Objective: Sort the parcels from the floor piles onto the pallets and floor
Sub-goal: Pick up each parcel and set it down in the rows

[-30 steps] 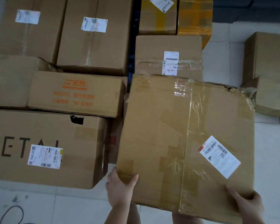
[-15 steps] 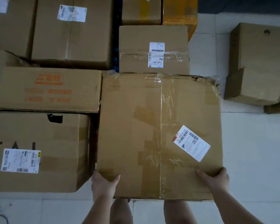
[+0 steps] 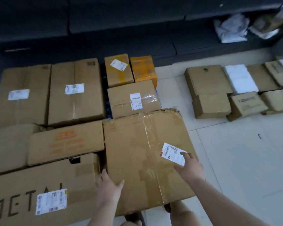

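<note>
A large flat cardboard parcel (image 3: 137, 152), patched with clear and brown tape, lies level in the row of boxes. Its white shipping label (image 3: 171, 153) sits near the right side of its top. My left hand (image 3: 108, 190) is at the parcel's near left edge: thumb spread on the top, fingers straight along the gap beside the "METAL" box (image 3: 39, 193). My right hand (image 3: 190, 168) rests flat on the top, fingertips at the label.
Around the parcel stand an orange-printed box (image 3: 67, 142), a labelled box (image 3: 132, 98) behind it, two tall boxes (image 3: 75, 92) and small yellow boxes (image 3: 118, 69). More parcels (image 3: 207, 92) sit on the tile floor (image 3: 243, 160) at right. A dark raised surface (image 3: 121, 30) runs along the back.
The parcel has come down flat into the row. My right hand left its front edge and now lies on top by the label. The view has lifted toward the back.
</note>
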A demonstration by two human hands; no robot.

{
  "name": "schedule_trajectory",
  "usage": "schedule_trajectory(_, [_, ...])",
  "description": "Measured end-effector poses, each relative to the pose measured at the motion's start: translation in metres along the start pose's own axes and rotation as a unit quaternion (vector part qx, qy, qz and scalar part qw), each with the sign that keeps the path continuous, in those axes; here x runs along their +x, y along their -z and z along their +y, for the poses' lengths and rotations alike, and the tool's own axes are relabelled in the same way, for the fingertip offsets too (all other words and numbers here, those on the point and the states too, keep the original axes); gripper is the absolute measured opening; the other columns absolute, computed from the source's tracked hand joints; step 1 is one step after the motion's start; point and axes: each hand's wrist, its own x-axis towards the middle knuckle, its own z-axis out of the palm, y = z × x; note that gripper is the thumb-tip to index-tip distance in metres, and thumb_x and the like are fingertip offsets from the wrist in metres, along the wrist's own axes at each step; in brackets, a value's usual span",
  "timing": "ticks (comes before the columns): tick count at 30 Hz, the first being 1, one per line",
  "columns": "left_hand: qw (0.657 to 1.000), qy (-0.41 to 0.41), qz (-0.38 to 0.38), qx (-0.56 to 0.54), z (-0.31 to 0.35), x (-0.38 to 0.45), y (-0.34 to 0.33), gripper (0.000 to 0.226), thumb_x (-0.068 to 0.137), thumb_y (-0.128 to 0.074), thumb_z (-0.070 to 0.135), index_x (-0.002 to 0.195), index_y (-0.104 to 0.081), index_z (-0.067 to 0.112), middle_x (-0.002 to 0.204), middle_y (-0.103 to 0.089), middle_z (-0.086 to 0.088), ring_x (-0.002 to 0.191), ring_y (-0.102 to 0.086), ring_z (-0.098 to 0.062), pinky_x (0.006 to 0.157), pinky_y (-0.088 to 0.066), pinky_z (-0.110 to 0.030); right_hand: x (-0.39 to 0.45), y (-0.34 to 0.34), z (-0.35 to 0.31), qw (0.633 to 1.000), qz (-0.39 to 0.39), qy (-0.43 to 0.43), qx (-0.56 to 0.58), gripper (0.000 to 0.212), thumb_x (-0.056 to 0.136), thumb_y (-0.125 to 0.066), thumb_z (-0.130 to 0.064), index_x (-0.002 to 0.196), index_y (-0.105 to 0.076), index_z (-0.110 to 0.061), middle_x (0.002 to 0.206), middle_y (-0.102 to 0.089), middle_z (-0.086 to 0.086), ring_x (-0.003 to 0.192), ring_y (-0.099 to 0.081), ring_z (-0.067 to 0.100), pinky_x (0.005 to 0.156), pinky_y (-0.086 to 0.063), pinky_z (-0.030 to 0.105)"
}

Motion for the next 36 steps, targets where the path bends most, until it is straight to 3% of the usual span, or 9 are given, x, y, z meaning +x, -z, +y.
schedule_trajectory(4, [0.986,-0.139,0.049,0.083,0.027,-0.051,0.059,0.066,0.088,-0.056,0.052,0.143,-0.033,0.023,0.145,-0.037,-0.001,0.123,-0.049,-0.02,0.087,-0.054,-0.034,-0.057,0.053,-0.019,0.996,0.041,0.057,-0.058,0.052,0.09,-0.052,-0.044,0.138,-0.04,-0.029,0.135,-0.047,-0.008,0.129,-0.038,0.016,0.102,-0.031,0.03])
schedule_trajectory(10, [0.94,-0.287,0.093,0.158,0.079,-0.143,0.083,0.044,0.09,-0.055,0.047,0.126,-0.052,0.024,0.122,-0.05,0.005,0.108,-0.054,-0.016,0.075,-0.047,-0.029,-0.131,0.091,0.021,0.99,0.065,0.079,-0.097,0.042,0.092,-0.048,-0.038,0.133,-0.046,-0.025,0.13,-0.05,-0.005,0.125,-0.041,0.017,0.098,-0.032,0.031])
schedule_trajectory(13, [0.928,-0.328,0.094,0.152,0.109,-0.186,0.073,0.04,0.091,-0.056,0.044,0.124,-0.053,0.022,0.127,-0.048,0.002,0.113,-0.052,-0.016,0.071,-0.042,-0.027,-0.15,0.119,0.065,0.989,0.081,0.069,-0.107,0.045,0.093,-0.05,-0.038,0.134,-0.045,-0.024,0.133,-0.049,-0.003,0.126,-0.041,0.019,0.1,-0.032,0.033])
schedule_trajectory(18, [0.906,-0.374,0.099,0.171,0.174,-0.251,0.026,0.038,0.089,-0.057,0.044,0.119,-0.055,0.021,0.124,-0.05,0.0,0.112,-0.051,-0.02,0.083,-0.048,-0.031,-0.169,0.178,0.158,0.984,0.114,0.048,-0.127,0.044,0.095,-0.048,-0.039,0.135,-0.044,-0.022,0.135,-0.047,-0.001,0.127,-0.04,0.021,0.102,-0.031,0.035])
schedule_trajectory(25, [0.863,-0.447,0.06,0.23,0.273,-0.348,-0.088,0.039,0.09,-0.056,0.04,0.123,-0.056,0.018,0.129,-0.049,-0.005,0.12,-0.047,-0.025,0.094,-0.041,-0.029,-0.18,0.251,0.307,0.973,0.138,0.011,-0.183,0.042,0.093,-0.051,-0.038,0.13,-0.047,-0.019,0.128,-0.048,0.002,0.123,-0.041,0.024,0.098,-0.03,0.036])
schedule_trajectory(33, [0.821,-0.502,0.059,0.265,0.386,-0.414,-0.153,0.037,0.09,-0.054,0.043,0.121,-0.055,0.022,0.125,-0.049,0.0,0.116,-0.05,-0.021,0.08,-0.039,-0.029,-0.151,0.315,0.42,0.971,0.151,-0.043,-0.178,0.039,0.091,-0.054,-0.035,0.126,-0.05,-0.017,0.126,-0.05,0.002,0.122,-0.043,0.023,0.096,-0.032,0.035])
schedule_trajectory(36, [0.815,-0.511,0.061,0.267,0.437,-0.42,-0.17,0.039,0.09,-0.053,0.044,0.121,-0.055,0.021,0.125,-0.049,-0.001,0.117,-0.048,-0.021,0.083,-0.041,-0.031,-0.121,0.34,0.447,0.972,0.15,-0.054,-0.173,0.04,0.091,-0.055,-0.035,0.126,-0.05,-0.018,0.125,-0.05,0.002,0.121,-0.043,0.023,0.096,-0.032,0.036])
